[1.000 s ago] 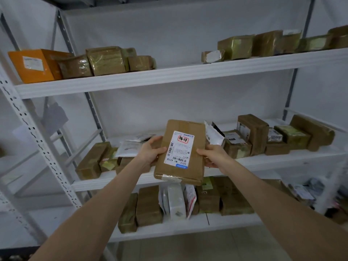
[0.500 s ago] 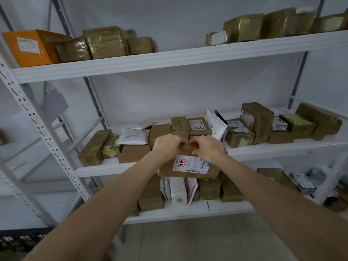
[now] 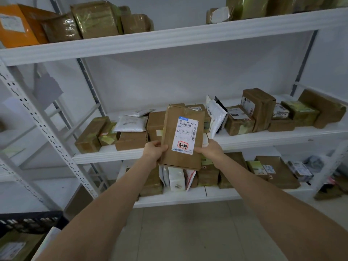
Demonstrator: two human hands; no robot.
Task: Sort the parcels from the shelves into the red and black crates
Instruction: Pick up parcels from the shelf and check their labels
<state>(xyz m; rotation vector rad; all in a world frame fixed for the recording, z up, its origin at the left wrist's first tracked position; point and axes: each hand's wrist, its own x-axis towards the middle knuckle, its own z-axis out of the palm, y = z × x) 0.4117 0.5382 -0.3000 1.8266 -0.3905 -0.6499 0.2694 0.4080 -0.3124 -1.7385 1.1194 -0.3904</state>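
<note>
Turned end over end since a second ago, the brown parcel point(image 3: 180, 136) now stands upright again in both hands, with the red stamp of its white label point(image 3: 185, 135) at the bottom instead of the top; half a second ago it lay tipped flat under the knuckles.

Nearest, two bare forearms reach forward over a pale tiled floor point(image 3: 178, 232). At the lower left the slotted rim of a black crate point(image 3: 28, 221) shows, well apart from the parcel. The left hand point(image 3: 154, 150) grips the parcel's lower left edge, thumb on the front face and fingers hidden behind. The right hand point(image 3: 209, 149) grips the lower right edge, its thumb touching the label's bottom corner. The parcel rises above both hands, label facing the camera.

Behind it, the middle shelf point(image 3: 263, 136) carries a row of brown boxes and a white mailer point(image 3: 130, 123). The bottom shelf point(image 3: 216, 193) holds more parcels. Farthest and highest, the top shelf point(image 3: 169, 40) bears taped boxes and an orange parcel point(image 3: 17, 25) at the left.
</note>
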